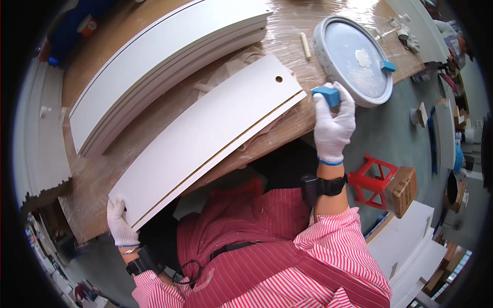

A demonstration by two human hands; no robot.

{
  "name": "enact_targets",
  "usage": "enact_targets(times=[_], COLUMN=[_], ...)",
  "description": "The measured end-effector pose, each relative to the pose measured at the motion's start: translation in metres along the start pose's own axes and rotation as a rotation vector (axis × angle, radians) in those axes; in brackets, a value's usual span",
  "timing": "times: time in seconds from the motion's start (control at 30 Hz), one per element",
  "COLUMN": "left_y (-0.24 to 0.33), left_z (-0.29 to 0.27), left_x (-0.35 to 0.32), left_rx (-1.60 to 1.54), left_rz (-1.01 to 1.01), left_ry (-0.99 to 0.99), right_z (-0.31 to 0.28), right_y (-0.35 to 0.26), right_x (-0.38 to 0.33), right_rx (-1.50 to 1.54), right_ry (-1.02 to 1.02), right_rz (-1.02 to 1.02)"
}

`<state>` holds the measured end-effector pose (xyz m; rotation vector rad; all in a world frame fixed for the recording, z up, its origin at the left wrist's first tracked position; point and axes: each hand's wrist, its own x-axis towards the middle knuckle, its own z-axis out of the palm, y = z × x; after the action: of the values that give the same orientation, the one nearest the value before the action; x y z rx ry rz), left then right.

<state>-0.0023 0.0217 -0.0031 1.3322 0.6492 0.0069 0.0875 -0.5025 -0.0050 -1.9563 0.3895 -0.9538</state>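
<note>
A long white board (pixel 215 133) with a thin groove along one edge and a round hole near its far end lies slantwise on the plastic-wrapped workbench (pixel 308 25). My left hand (pixel 121 222), in a white glove, grips the board's near corner. My right hand (pixel 335 122), also gloved, holds a small blue block (pixel 327 95) at the board's far corner. Just beyond it sits a round grey lid (pixel 354 59) with a whitish blob and a second blue piece (pixel 389 66) on its rim.
A stack of white boards (pixel 164 56) lies across the back of the bench. A wooden dowel (pixel 305 45) rests near the lid. A red stool (pixel 375 182) with a cardboard box (pixel 401 191) stands at right, above more white panels (pixel 405 241). White parts (pixel 43 133) lie at left.
</note>
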Motion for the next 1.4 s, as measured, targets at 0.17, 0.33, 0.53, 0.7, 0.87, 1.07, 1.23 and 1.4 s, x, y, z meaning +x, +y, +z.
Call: enact_targets(times=[0.17, 0.33, 0.53, 0.7, 0.87, 1.07, 1.23, 1.4], left_y=[0.0, -0.001, 0.0, -0.002, 0.002, 0.009, 0.016, 0.028], left_z=[0.002, -0.001, 0.005, 0.002, 0.006, 0.012, 0.007, 0.007], left_x=[-0.001, -0.002, -0.002, 0.001, -0.009, -0.017, -0.041, -0.053], left_rx=[0.014, 0.01, -0.036, -0.098, -0.098, -0.474, -0.577, -0.831], left_rz=[0.005, 0.008, 0.01, 0.012, 0.004, -0.012, 0.05, 0.0], left_ry=[-0.01, -0.018, -0.013, -0.032, 0.019, -0.198, -0.29, -0.479], right_z=[0.001, -0.004, -0.01, -0.004, -0.008, -0.032, -0.015, 0.015], right_y=[-0.002, -0.013, -0.006, -0.012, -0.013, -0.081, -0.144, -0.226], right_x=[-0.004, 0.004, 0.016, 0.008, 0.014, 0.013, -0.021, -0.086], right_rx=[0.047, -0.186, -0.273, -0.181, -0.155, 0.244, 0.463, 0.586], right_ry=[-0.021, -0.177, -0.106, -0.189, -0.058, -0.113, -0.306, -0.737], right_rz=[-0.083, -0.316, -0.323, -0.21, -0.11, 0.049, 0.079, -0.106])
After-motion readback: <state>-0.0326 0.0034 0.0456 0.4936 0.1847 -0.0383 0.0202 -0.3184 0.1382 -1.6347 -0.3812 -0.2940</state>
